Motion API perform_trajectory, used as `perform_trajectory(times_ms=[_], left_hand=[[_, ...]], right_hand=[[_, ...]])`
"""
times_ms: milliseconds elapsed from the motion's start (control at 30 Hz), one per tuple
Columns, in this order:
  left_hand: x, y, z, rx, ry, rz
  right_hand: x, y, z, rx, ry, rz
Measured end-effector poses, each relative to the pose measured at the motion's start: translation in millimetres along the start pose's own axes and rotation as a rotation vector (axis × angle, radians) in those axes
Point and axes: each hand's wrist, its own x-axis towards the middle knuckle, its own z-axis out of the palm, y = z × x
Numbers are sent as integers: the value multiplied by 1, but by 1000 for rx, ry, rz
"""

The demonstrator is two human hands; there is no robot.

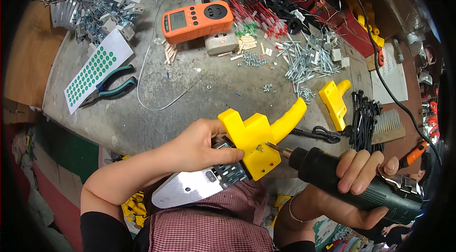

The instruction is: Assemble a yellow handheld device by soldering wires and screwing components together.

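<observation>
My left hand (pixel 205 146) is closed round a yellow-handled tool (pixel 255 140), its thumb across the join between the plastic housing and the metal part. A flat silver plate (pixel 190 189) with a hole extends from the tool toward my lap. Its curved yellow handle points up and right. In my right hand (pixel 358 188) is a dark green electric screwdriver (pixel 323 169), gripped round the body. The screwdriver's bit tip (pixel 270 144) is at the housing face, close to small screws; whether it touches one I cannot tell. Small coloured dots show lower on the face.
Beyond my hands lie loose screws (pixel 308 62), nuts (pixel 254 58), an orange meter (pixel 197 21), pliers (pixel 111 85) and a sheet of green stickers (pixel 97 69). To the right are a yellow housing half (pixel 334 102), black cables (pixel 365 119) and a brush (pixel 388 126). A black cord (pixel 380 62) hangs at right.
</observation>
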Motion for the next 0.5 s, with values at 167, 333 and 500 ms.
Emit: perform_trajectory(times_ms=[167,333,500], left_hand=[[-1,-2,2,-10,21,28],[-2,-2,3,71,56,87],[0,-1,2,85,49,108]], right_hand=[[-2,1,1,-45,-4,-13],[-5,5,7,-81,-6,-35],[-1,10,3,-52,-37,-64]])
